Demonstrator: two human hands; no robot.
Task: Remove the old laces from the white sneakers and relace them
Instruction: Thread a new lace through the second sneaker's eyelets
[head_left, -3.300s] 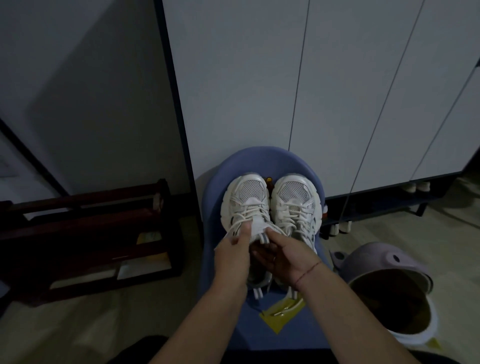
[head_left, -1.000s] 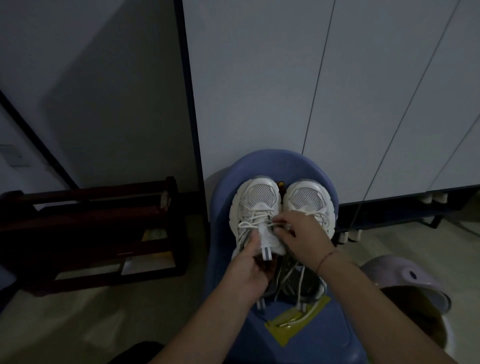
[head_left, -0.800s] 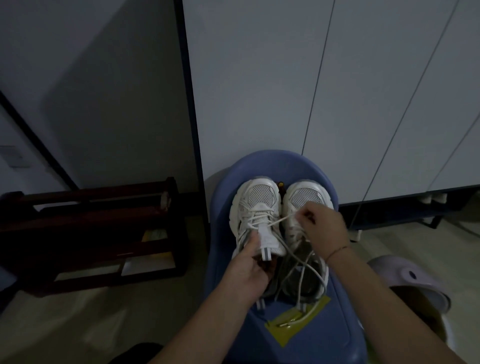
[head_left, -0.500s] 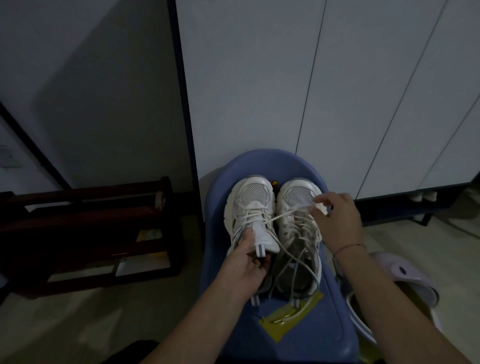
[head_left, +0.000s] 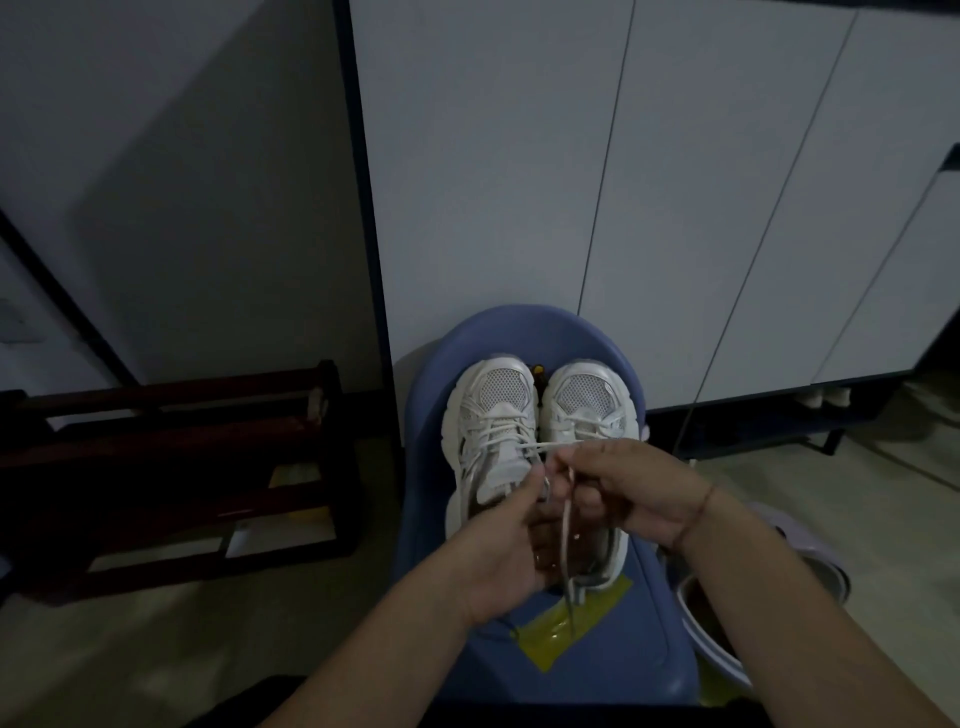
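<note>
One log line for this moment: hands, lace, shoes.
left hand: holds tongue of left sneaker | right hand: pinches lace drawn from left sneaker | right sneaker: alongside | support: blue chair

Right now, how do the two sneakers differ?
The left sneaker has a lace drawn sideways from it to the right hand; on the right sneaker the visible lacing lies crossed. The left hand holds the left sneaker's tongue; the right hand hides the right sneaker's back half. Both are white, mesh-toed, side by side on the blue chair.
</note>
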